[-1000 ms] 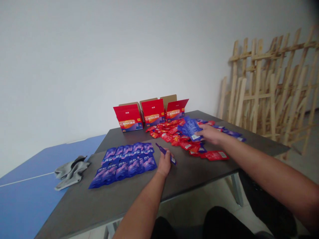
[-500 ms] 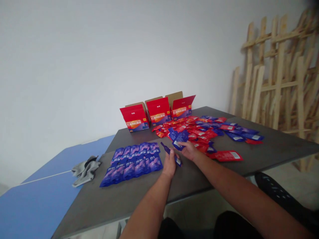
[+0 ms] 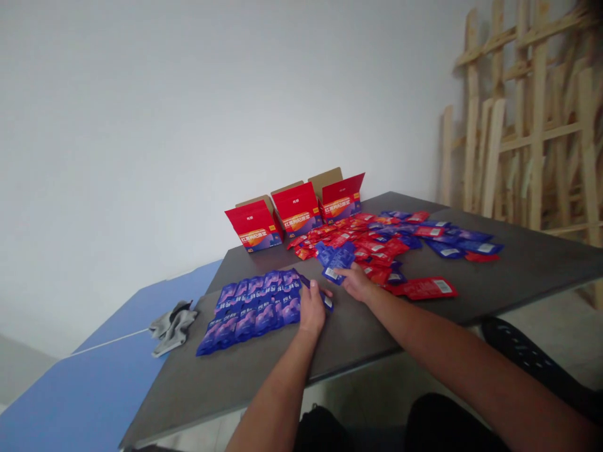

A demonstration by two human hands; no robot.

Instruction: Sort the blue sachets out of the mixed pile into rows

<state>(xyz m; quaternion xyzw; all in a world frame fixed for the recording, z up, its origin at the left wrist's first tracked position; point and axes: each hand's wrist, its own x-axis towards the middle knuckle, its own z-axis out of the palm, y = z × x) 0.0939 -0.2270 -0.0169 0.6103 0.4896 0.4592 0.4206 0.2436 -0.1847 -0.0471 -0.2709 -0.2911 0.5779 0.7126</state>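
Note:
My left hand (image 3: 311,309) rests on the grey table top (image 3: 264,383), shut on a slim blue sachet (image 3: 326,302) whose ends show on either side of the fingers. It sits just right of the neat rows of blue-purple sachets (image 3: 254,312). My right hand (image 3: 355,282) holds a small bunch of blue sachets (image 3: 338,258) close to my left hand, at the near edge of a loose heap of red sachets (image 3: 362,245). Scattered blue sachets (image 3: 464,247) lie beyond it.
Three open red cartons (image 3: 296,209) stand at the table's far edge. A long red sachet (image 3: 424,289) lies near the right. A grey cloth (image 3: 172,328) lies on a blue table (image 3: 113,364) at left. A wooden lattice (image 3: 518,125) leans against the wall.
My right hand has come leftward from the red heap with the blue sachets, now beside my left hand. The view has swung, shifting the table rightward in the picture.

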